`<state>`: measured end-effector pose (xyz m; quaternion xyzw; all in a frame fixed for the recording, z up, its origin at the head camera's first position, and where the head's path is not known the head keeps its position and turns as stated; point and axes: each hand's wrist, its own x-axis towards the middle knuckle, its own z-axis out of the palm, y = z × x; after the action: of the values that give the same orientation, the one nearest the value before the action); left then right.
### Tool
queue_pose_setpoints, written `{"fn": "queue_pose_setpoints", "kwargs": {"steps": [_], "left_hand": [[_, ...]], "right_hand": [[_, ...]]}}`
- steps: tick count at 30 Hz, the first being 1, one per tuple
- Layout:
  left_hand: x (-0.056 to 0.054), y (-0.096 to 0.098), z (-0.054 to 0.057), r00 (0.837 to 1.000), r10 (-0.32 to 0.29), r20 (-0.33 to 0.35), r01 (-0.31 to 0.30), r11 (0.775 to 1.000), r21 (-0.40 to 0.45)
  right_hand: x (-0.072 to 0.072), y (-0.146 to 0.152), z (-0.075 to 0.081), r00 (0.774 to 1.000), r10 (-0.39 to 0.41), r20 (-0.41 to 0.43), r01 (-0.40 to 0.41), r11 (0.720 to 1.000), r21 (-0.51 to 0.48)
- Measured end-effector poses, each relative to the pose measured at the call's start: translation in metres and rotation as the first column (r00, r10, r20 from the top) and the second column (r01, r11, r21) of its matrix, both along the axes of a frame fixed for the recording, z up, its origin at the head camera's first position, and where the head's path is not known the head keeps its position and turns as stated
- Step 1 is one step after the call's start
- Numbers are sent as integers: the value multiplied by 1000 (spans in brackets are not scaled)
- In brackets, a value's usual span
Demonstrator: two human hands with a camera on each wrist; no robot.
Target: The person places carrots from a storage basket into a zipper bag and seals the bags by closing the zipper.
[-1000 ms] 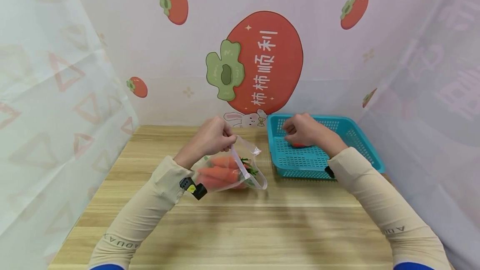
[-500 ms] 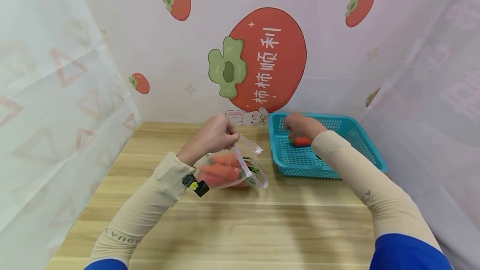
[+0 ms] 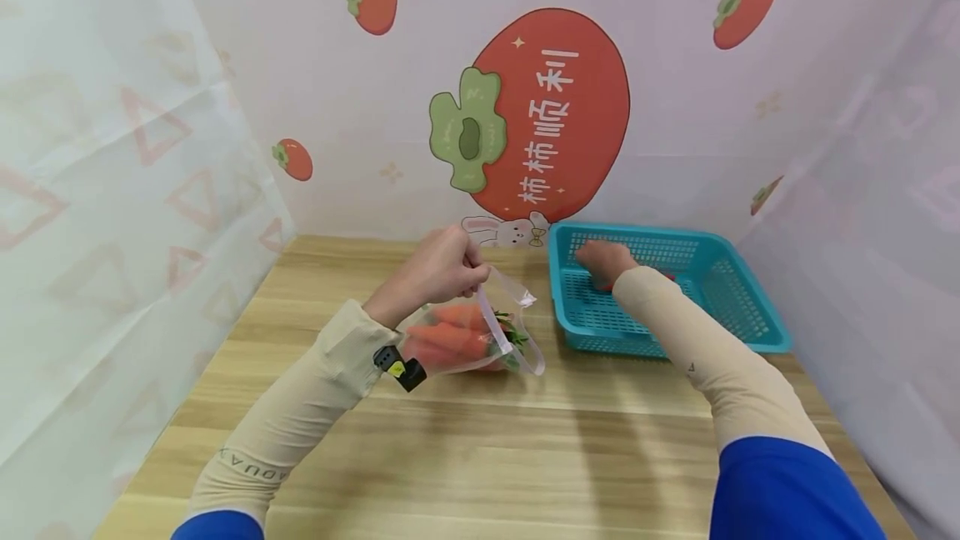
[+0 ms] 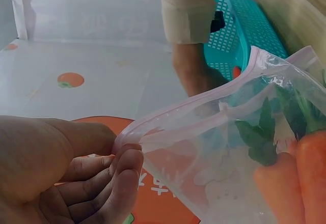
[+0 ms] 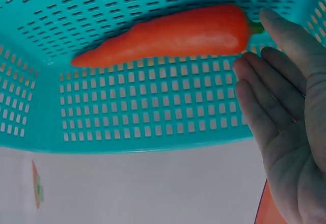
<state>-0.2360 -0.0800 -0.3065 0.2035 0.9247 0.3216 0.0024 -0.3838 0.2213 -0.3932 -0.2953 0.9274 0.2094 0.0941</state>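
Note:
My left hand (image 3: 450, 263) pinches the edge of a clear plastic bag (image 4: 204, 99) between thumb and fingers, seen close in the left wrist view. The bag rests on the table with its mouth facing right. Several orange carrots (image 4: 282, 188) with green leaves show through the film. A long red pepper (image 5: 178, 33) with a green stem lies in the blue-green basket (image 3: 557, 282). My right hand (image 5: 285, 107) is at the stem end, thumb and fingers apart on either side of it. In the head view that hand and the sleeve hide most of the pepper.
The basket has perforated walls and stands at the back right of the wooden table (image 3: 465, 457), to the right of the bag. A white printed sheet (image 3: 360, 123) rises behind the table, and more sheeting flanks both sides.
My right hand has lifted briefly, then come down at the pepper's stem end, the forearm swinging inward. My left hand keeps its pinch on the bag. The head view has shifted a little.

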Motion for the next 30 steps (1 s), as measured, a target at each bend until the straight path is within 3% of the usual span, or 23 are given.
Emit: {"fn": "queue_pose_setpoints", "kwargs": {"steps": [7,16,23,30], "left_hand": [[0,3,1,1000,-4,-5,4,1000,-5],[3,2,-3,1000,-15,7,14,1000,23],[1,2,-1,1000,-3,9,3,1000,-4],[-1,1,2,1000,-5,-12,5,1000,-29]], "right_hand": [[1,8,-11,997,22,-72,-18,998,64],[0,9,-18,999,13,-53,-11,1000,26],[-2,10,-9,1000,8,-21,-8,1000,27],[5,16,6,999,39,1,-39,998,-47]]}}
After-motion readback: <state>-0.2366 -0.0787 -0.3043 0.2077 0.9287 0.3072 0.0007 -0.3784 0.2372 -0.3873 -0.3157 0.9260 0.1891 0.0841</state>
